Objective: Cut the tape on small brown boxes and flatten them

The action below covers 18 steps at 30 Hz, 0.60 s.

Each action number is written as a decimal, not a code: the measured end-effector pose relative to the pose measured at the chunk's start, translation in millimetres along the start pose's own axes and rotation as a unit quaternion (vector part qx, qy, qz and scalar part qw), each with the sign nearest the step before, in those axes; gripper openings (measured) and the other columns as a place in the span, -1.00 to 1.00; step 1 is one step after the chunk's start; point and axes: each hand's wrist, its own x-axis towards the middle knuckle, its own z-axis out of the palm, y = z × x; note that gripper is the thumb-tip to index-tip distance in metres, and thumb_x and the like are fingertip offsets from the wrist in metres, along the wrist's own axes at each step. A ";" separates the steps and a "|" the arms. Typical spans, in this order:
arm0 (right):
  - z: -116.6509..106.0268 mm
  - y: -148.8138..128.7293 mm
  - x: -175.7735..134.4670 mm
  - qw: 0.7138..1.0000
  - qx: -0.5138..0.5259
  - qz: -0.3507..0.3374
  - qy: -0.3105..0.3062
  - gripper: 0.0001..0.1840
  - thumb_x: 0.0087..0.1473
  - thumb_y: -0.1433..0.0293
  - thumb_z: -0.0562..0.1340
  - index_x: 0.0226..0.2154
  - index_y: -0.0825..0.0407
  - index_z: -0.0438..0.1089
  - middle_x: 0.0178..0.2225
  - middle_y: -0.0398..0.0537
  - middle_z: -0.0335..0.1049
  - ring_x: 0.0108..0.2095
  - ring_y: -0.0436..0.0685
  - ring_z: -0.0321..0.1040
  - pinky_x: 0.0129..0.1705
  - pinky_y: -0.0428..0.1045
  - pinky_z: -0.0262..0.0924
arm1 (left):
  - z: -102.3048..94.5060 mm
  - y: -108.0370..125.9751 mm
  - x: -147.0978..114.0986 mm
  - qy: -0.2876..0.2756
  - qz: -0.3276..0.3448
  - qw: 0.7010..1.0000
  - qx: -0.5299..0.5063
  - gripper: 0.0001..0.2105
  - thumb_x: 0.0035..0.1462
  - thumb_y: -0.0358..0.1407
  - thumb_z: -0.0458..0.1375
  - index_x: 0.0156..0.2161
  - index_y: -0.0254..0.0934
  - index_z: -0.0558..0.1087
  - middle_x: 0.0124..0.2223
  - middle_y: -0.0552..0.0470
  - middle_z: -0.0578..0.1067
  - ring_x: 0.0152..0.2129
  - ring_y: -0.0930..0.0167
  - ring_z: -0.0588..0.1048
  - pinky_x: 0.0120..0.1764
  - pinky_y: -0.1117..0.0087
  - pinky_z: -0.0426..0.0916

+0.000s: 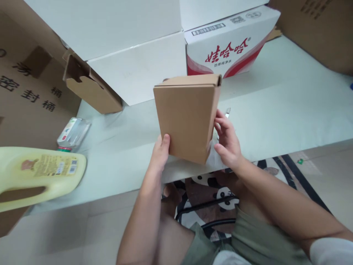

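A closed brown cardboard box [184,121] is held up over the table's near edge, its plain front facing me. My left hand [160,151] grips its lower left side, with the thumb on the front face. At the box's right side is my right hand [228,141], its fingers half curled and the thumb apart; the fingertips seem to touch the side. A clear, shiny patch, perhaps tape or film, shows at the box's lower right corner. Just behind my right fingers, a small metallic-looking object [227,112] lies on the table, partly hidden.
White cartons [140,70] and a red-and-white water carton [228,51] stand at the back of the pale table [292,99]. An open cardboard piece [93,92], a clear bottle [74,132] and a yellow jug [63,173] are at left. Large brown cartons flank both sides.
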 end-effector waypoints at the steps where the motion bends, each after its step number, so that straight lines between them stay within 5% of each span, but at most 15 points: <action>1: -1.2 -2.4 1.3 1.000 -0.018 -0.011 -0.001 -0.33 0.23 -0.02 0.13 0.33 -0.23 0.14 0.44 0.01 0.00 0.44 0.37 -0.02 0.39 0.36 0.07 | -0.4 2.3 -0.4 -0.006 -0.034 0.999 -0.006 -0.31 0.13 0.35 0.02 -0.04 -0.24 0.54 -0.06 -0.18 0.63 -0.01 0.12 0.57 -0.01 0.15 0.48; 3: -3.2 -7.0 3.3 0.998 -0.052 -0.032 -0.006 -0.43 0.24 0.05 0.15 0.24 -0.17 0.31 0.34 0.06 0.19 0.37 0.40 0.13 0.37 0.37 0.11 | -0.5 6.8 -1.2 -0.009 -0.123 0.992 -0.011 -0.28 0.11 0.39 -0.03 -0.14 -0.26 0.53 -0.33 -0.14 0.61 -0.32 0.18 0.62 -0.33 0.23 0.48; 6: -4.4 -12.2 5.9 0.996 -0.071 -0.058 -0.007 -0.48 0.26 0.13 0.14 0.21 -0.12 0.38 0.23 0.09 0.35 0.32 0.41 0.22 0.35 0.37 0.14 | 2.7 12.6 -3.4 -0.026 -0.217 0.976 -0.004 -0.34 0.13 0.37 -0.03 -0.23 -0.26 0.44 -0.58 0.02 0.43 -0.70 0.36 0.42 -0.65 0.40 0.16; 10: -6.0 -15.9 7.8 0.996 -0.063 -0.069 0.000 -0.48 0.28 0.16 0.12 0.24 -0.11 0.36 0.24 0.07 0.38 0.34 0.40 0.21 0.37 0.39 0.09 | 9.3 18.4 -7.9 -0.102 -0.278 0.955 -0.012 -0.44 0.22 0.26 -0.05 -0.19 -0.26 0.37 -0.61 0.08 0.37 -0.76 0.41 0.38 -0.68 0.46 0.02; 15: -13.6 -19.4 5.5 0.996 -0.061 -0.045 0.053 -0.60 0.29 0.17 0.09 0.03 -0.20 0.54 0.17 -0.01 0.39 0.28 0.40 0.26 0.36 0.43 0.09 | 9.7 28.3 -13.1 -0.293 -0.341 0.893 0.030 -0.52 0.24 0.09 -0.14 -0.16 -0.27 0.40 -0.56 0.03 0.49 -0.84 0.46 0.25 -0.70 0.44 -0.05; 18: -18.8 -18.5 6.0 0.989 -0.087 -0.016 0.119 -0.69 0.24 0.17 0.16 -0.13 -0.20 0.60 0.12 0.00 0.35 0.21 0.41 0.32 0.33 0.44 0.13 | 7.6 32.7 -12.5 -0.288 -0.285 0.903 0.143 -0.62 0.20 0.02 0.00 -0.20 -0.25 0.45 -0.59 0.03 0.51 -0.81 0.46 0.22 -0.66 0.43 0.03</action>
